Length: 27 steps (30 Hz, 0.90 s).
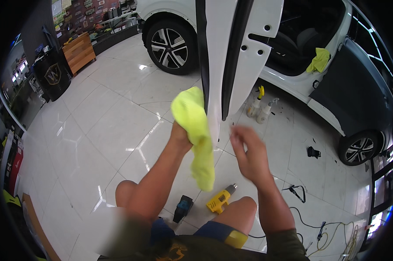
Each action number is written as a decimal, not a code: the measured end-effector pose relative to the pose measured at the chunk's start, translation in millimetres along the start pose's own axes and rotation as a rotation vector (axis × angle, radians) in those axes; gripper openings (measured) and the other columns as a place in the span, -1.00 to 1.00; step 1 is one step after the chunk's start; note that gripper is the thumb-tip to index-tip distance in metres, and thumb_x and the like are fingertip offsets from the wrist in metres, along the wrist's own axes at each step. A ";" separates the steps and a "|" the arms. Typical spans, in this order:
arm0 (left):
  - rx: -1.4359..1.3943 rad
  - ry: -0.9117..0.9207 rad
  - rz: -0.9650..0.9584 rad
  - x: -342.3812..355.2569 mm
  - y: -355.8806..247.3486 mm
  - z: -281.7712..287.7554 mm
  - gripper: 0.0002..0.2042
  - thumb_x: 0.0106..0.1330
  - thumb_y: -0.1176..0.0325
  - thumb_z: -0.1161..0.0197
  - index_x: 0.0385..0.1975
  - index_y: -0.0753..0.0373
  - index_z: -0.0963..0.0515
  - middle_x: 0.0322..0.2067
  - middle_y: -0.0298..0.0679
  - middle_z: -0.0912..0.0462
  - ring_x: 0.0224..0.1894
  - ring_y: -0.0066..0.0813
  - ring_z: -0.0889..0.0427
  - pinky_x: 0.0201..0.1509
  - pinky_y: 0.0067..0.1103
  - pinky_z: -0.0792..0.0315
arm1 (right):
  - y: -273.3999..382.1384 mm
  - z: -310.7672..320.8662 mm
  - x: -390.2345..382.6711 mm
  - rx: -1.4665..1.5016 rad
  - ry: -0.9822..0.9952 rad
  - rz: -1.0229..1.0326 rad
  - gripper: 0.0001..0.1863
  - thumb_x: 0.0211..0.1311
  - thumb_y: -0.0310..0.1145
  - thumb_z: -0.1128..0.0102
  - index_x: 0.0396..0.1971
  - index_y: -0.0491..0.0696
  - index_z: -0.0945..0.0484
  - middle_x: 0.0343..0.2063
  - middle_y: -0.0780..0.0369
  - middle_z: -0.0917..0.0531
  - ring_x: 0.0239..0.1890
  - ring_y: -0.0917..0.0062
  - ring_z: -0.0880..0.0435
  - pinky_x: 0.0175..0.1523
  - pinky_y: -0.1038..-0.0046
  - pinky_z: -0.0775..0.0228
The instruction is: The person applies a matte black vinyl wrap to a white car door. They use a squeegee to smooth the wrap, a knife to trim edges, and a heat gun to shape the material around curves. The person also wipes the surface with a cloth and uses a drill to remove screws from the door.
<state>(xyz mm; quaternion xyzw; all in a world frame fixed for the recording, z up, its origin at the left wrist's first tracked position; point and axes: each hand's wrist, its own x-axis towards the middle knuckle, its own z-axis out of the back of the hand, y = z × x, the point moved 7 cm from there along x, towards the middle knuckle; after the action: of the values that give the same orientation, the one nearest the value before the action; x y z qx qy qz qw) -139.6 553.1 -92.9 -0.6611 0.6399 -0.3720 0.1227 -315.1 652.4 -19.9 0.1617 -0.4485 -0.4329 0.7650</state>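
Observation:
A fluffy yellow-green cloth point(195, 126) hangs from my left hand point(179, 135), which grips it close beside the lower edge of the open white car door point(238, 87). The cloth covers most of my left fingers, and its loose end droops toward my knees. To the right of the door, my right hand point(251, 154) is raised with thumb and fingertips drawn together. Its fingertips are slightly blurred, and I cannot make out what is between them, if anything. On the floor between my knees lie a yellow heat gun point(221, 199) and a black power tool point(183, 209).
Two spray bottles point(262, 114) stand on the tiles beyond the door. Another yellow-green cloth point(319, 60) rests on the car's door sill. Cables point(335, 237) and a small black part point(313, 152) lie at right. A black bin point(53, 75) stands far left.

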 end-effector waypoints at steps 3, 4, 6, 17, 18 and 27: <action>0.079 -0.033 0.142 4.0 9.4 -12.5 -0.58 0.32 0.22 -0.19 0.12 0.23 -0.36 -0.06 -0.25 -0.53 -0.09 -0.46 -0.58 -0.10 -0.51 -0.55 | 40.8 1.8 65.9 0.085 -0.144 0.083 -0.69 0.23 -0.53 -0.08 -0.01 -0.20 -0.46 -0.16 0.06 -0.56 -0.18 0.27 -0.61 -0.05 0.40 -0.44; 0.102 -0.033 0.134 11.1 14.8 -7.8 -0.55 0.31 0.25 -0.22 0.15 0.23 -0.35 -0.06 -0.26 -0.53 -0.10 -0.49 -0.57 -0.06 -0.52 -0.52 | 48.8 -4.2 76.3 0.100 -0.156 0.088 -0.69 0.23 -0.54 -0.07 -0.01 -0.21 -0.46 -0.17 0.06 -0.56 -0.18 0.28 -0.61 -0.06 0.41 -0.45; 0.164 0.012 0.076 15.5 14.3 1.2 -0.52 0.26 0.28 -0.27 0.16 0.24 -0.35 -0.04 -0.26 -0.52 -0.08 -0.51 -0.55 -0.05 -0.53 -0.50 | 46.2 -12.4 84.6 0.198 -0.192 0.032 -0.71 0.24 -0.54 -0.07 -0.03 -0.22 -0.48 -0.21 0.07 -0.58 -0.21 0.33 -0.63 -0.08 0.45 -0.46; 0.501 0.106 0.026 3.8 -12.9 -6.4 -0.40 0.07 0.35 -0.44 0.15 0.25 -0.37 0.04 -0.25 -0.51 0.05 -0.47 -0.49 0.12 -0.48 -0.40 | 29.7 -9.8 89.3 -0.007 0.010 -0.122 -0.84 0.20 -0.47 -0.12 -0.24 -0.19 -0.50 -0.46 0.08 -0.60 -0.40 0.35 -0.62 -0.25 0.41 -0.46; 0.519 0.088 0.010 2.6 -14.1 -8.2 -0.41 0.07 0.36 -0.44 0.13 0.25 -0.39 0.02 -0.25 -0.53 0.04 -0.48 -0.50 0.11 -0.48 -0.41 | 33.7 -11.8 88.1 -0.027 -0.001 -0.090 -0.86 0.20 -0.47 -0.11 -0.26 -0.19 -0.48 -0.47 0.08 -0.60 -0.41 0.34 -0.62 -0.25 0.40 -0.46; 0.785 0.089 -0.078 3.4 -21.0 -20.5 -0.56 0.11 0.40 -0.40 0.01 0.26 -0.47 -0.11 -0.25 -0.62 -0.08 -0.51 -0.58 0.02 -0.50 -0.46 | 22.1 -11.7 87.5 0.051 0.042 -0.110 -0.86 0.22 -0.46 -0.07 -0.27 -0.19 -0.44 -0.38 0.07 -0.59 -0.38 0.32 -0.62 -0.22 0.38 -0.48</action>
<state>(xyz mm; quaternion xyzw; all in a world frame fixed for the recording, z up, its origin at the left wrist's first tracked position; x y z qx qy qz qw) -137.3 559.5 -64.1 -0.5711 0.4280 -0.6210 0.3240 -274.6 592.8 35.6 0.2146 -0.4335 -0.4593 0.7451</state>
